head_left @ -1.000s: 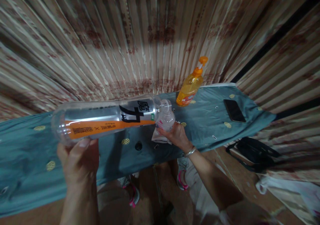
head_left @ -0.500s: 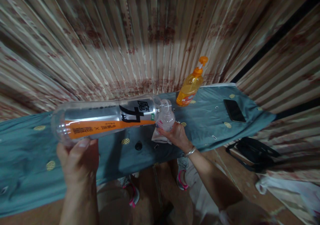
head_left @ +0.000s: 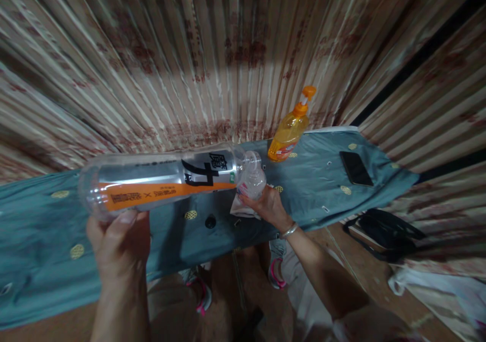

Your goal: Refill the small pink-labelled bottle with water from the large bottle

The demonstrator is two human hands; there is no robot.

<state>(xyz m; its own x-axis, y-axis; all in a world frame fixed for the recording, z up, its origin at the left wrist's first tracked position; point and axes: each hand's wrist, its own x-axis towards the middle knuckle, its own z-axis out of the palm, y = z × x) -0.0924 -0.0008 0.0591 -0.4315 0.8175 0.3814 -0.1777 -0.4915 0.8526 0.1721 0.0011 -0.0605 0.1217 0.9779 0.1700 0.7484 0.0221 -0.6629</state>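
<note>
My left hand (head_left: pixel 120 241) grips the base end of a large clear bottle (head_left: pixel 163 177) with a silver and orange label. The bottle lies nearly level in the air, its neck pointing right. Its neck end meets the top of a small clear bottle (head_left: pixel 253 180), which my right hand (head_left: pixel 268 205) holds upright around its body. Whether liquid passes between them cannot be made out. A pale cloth (head_left: pixel 243 209) lies under and beside the small bottle. On the table, left of the cloth, is a small black cap (head_left: pixel 210 221).
An orange pump bottle (head_left: pixel 288 134) stands at the back of the cloth-covered table (head_left: pixel 311 200). A dark phone (head_left: pixel 356 168) lies to the right. Pleated curtains (head_left: pixel 212 53) hang behind. A black bag (head_left: pixel 391 230) rests low on the right.
</note>
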